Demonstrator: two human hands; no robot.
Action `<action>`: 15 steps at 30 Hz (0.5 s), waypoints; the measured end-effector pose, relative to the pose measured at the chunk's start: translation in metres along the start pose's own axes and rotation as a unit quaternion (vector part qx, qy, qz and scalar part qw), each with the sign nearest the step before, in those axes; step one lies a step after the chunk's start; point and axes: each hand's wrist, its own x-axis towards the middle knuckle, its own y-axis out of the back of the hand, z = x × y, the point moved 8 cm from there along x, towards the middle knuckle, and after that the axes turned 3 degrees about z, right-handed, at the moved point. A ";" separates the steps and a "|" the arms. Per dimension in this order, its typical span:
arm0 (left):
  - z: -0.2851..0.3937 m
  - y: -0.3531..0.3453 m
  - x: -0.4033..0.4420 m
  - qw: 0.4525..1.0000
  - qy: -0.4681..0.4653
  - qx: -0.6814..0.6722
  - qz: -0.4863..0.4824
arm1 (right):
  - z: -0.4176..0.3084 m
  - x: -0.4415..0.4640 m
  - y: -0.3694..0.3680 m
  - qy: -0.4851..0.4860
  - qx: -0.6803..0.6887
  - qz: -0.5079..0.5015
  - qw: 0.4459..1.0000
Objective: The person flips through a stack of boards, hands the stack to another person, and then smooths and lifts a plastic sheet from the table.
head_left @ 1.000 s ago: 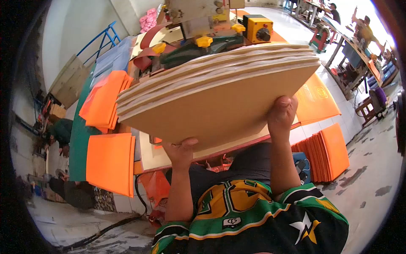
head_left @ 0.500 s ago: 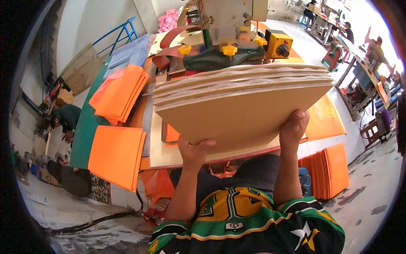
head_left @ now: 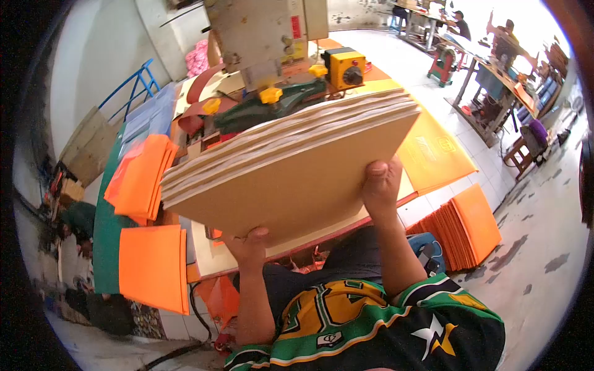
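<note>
A stack of several tan boards [head_left: 297, 179], with whitish ragged layers along the upper edges, is held up in front of my body. My left hand [head_left: 249, 248] grips its lower left edge, thumb on the near face. On the lower right edge, my right hand [head_left: 382, 190] holds the same stack, thumb also on the face. The fingers behind the boards are hidden. Just beyond the stack stands a machine with a dark green head [head_left: 272, 105] and yellow knobs. Under the boards lies a pale worktop [head_left: 210, 253], mostly covered from sight.
Orange folded sheets [head_left: 151, 263] lie at the left, with another orange pile [head_left: 141, 179] behind them. A thick orange stack [head_left: 458, 229] stands low at the right. A yellow control box [head_left: 346, 68] sits beside the machine. Other people are at the far right and far left.
The board stack now slants more, its right end higher than its left. My view has turned, so the machine and worktop appear further left. Both hands keep their grip.
</note>
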 end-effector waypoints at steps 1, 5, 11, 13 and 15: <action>-0.003 0.001 0.000 1.000 0.001 -0.006 -0.008 | -0.004 0.001 -0.005 -0.004 0.017 -0.010 1.000; -0.017 0.013 -0.002 1.000 0.025 0.005 0.018 | -0.009 0.004 -0.006 0.004 0.031 -0.013 0.999; -0.016 0.012 0.000 1.000 0.031 0.002 -0.001 | -0.011 0.004 -0.006 0.015 0.043 -0.009 0.999; -0.014 0.009 -0.001 1.000 0.016 -0.001 -0.011 | -0.004 0.004 -0.008 0.001 0.066 -0.021 0.998; -0.013 0.010 -0.003 0.999 0.030 0.003 0.009 | -0.008 0.005 -0.006 0.026 0.056 -0.028 0.998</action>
